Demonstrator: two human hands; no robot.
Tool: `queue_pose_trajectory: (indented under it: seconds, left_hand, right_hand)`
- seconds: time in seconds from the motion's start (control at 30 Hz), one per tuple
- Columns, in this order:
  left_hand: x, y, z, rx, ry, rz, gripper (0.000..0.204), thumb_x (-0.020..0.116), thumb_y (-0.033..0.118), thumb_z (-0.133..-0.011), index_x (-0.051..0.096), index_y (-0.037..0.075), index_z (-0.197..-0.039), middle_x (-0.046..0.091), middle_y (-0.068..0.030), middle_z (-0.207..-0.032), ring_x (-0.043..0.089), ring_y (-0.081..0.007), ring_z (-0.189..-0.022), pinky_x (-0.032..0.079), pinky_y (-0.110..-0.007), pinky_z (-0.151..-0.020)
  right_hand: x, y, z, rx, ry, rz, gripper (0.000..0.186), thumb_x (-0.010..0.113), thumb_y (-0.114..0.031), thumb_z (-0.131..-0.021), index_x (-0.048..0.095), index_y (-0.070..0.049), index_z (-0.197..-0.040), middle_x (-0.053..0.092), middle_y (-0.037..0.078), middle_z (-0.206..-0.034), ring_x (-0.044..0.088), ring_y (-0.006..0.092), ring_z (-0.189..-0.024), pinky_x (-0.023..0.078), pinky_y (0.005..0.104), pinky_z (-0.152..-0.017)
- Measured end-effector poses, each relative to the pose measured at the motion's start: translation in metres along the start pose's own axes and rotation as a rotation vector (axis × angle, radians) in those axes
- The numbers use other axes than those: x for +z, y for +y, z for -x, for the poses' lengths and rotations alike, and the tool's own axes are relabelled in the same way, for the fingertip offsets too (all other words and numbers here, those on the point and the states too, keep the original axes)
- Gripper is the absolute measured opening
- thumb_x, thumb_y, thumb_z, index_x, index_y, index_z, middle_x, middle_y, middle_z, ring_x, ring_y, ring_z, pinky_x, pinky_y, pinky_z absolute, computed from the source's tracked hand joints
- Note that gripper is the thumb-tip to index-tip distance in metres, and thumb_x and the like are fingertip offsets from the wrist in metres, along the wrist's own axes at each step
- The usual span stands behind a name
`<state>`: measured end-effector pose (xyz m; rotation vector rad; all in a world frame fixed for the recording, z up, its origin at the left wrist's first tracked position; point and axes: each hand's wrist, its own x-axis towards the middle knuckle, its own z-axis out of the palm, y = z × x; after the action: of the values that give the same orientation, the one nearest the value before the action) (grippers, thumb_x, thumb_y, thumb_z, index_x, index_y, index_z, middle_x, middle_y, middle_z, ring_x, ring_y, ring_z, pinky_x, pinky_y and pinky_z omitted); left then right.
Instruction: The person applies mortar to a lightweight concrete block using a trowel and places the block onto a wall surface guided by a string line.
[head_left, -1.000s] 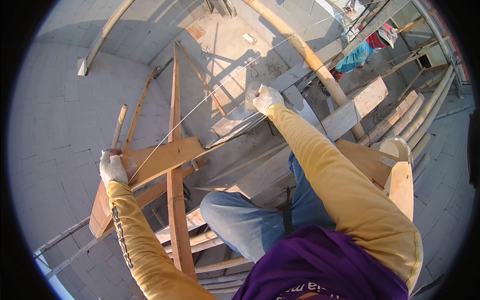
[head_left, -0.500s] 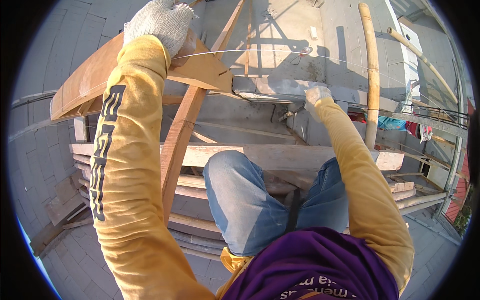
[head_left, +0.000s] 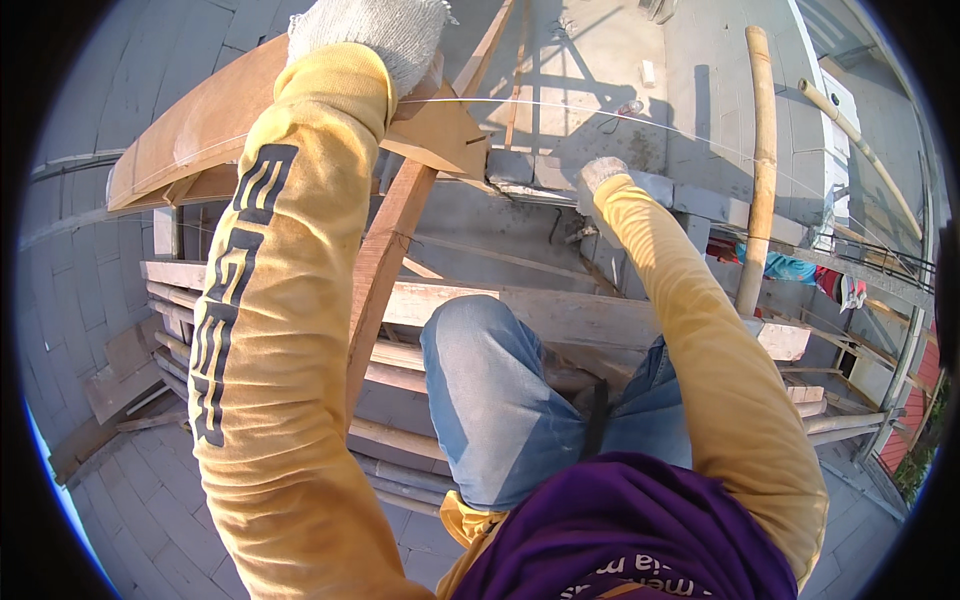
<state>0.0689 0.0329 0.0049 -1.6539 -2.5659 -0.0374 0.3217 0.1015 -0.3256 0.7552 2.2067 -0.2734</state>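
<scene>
— Up at the top of the picture, what is the left hand [head_left: 375, 35] doing?

— It wears a white knitted work glove and rests on the broad reddish-brown wooden board [head_left: 200, 125] that runs slantwise from the left edge toward the middle. A thin pale string [head_left: 520, 103] comes out from right beside the glove and runs taut to the right. Whether the fingers are closed on the string or just pressed to the board, I cannot tell; the glove hides them.

— And the right hand [head_left: 603, 172]?

— Also gloved in white, it lies on the row of grey concrete blocks [head_left: 640, 190] near the middle of the view, just under the string. Only the back of the glove shows, so I cannot tell if its fingers are curled or flat.

— What holds the board?

— A narrow upright timber post [head_left: 385, 270] stands beneath it, tilting slightly, and a pointed end of the board juts out above the blocks.

— What else lies around?

— Below the blocks, pale wooden planks [head_left: 540, 310] lie crosswise under the person's blue-jeaned knee [head_left: 490, 390]. A light bamboo pole [head_left: 757, 170] stands upright to the right of the right hand, and a second one leans further right. Grey block walls spread out on both sides, with loose scraps of wood [head_left: 125, 375] at lower left.
</scene>
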Motion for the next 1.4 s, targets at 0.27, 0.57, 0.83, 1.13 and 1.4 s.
queue_pose_trajectory:
  seconds: [0.27, 0.57, 0.83, 1.13, 1.4]
  left_hand:
    - [0.0, 0.013, -0.013, -0.038, -0.09, -0.035, 0.045, 0.046, 0.035, -0.096, 0.068, 0.009, -0.125, 0.066, -0.0207, -0.127, 0.06, -0.0405, -0.123, 0.046, -0.049, -0.105]
    - [0.04, -0.043, -0.039, 0.07, -0.045, 0.243, 0.031, 0.047, 0.024, -0.094, 0.069, 0.005, -0.106, 0.069, -0.021, -0.106, 0.066, -0.0377, -0.099, 0.049, -0.044, -0.089]
    - [0.027, -0.033, -0.036, 0.078, -0.104, 0.23, 0.029, 0.048, 0.02, -0.093, 0.069, 0.003, -0.103, 0.071, -0.0193, -0.099, 0.068, -0.0348, -0.094, 0.052, -0.043, -0.086]
    - [0.041, -0.049, -0.048, 0.113, -0.067, 0.373, 0.028, 0.047, 0.012, -0.088, 0.073, 0.002, -0.095, 0.067, -0.0143, -0.085, 0.063, -0.0242, -0.078, 0.051, -0.038, -0.077]
    - [0.039, -0.047, -0.051, 0.045, -0.081, 0.411, 0.032, 0.047, 0.013, -0.084, 0.073, 0.0, -0.095, 0.069, -0.0152, -0.084, 0.066, -0.0245, -0.076, 0.053, -0.038, -0.071]
  right_hand:
    - [0.004, 0.145, 0.176, 0.328, -0.075, -0.09, 0.041, 0.069, -0.024, -0.084, 0.074, -0.012, -0.123, 0.074, 0.014, -0.122, 0.07, 0.0311, -0.114, 0.056, 0.0452, -0.096]
    - [0.086, 0.262, 0.384, 0.638, 0.264, -0.365, 0.037, 0.071, -0.032, -0.082, 0.077, -0.004, -0.105, 0.075, 0.023, -0.097, 0.072, 0.0404, -0.096, 0.057, 0.0471, -0.085]
    - [0.211, 0.293, 0.56, 1.288, 0.281, -0.576, 0.039, 0.069, -0.034, -0.088, 0.075, -0.007, -0.114, 0.073, 0.021, -0.113, 0.071, 0.0368, -0.107, 0.057, 0.0445, -0.092]
    - [0.337, 0.279, 0.605, 1.55, 0.319, -0.658, 0.041, 0.067, -0.032, -0.086, 0.074, -0.007, -0.118, 0.074, 0.018, -0.117, 0.071, 0.0345, -0.11, 0.056, 0.044, -0.094]
    - [0.385, 0.296, 0.586, 1.581, 0.331, -0.675, 0.04, 0.065, -0.034, -0.088, 0.075, -0.008, -0.117, 0.074, 0.018, -0.117, 0.071, 0.0325, -0.111, 0.053, 0.0419, -0.097]
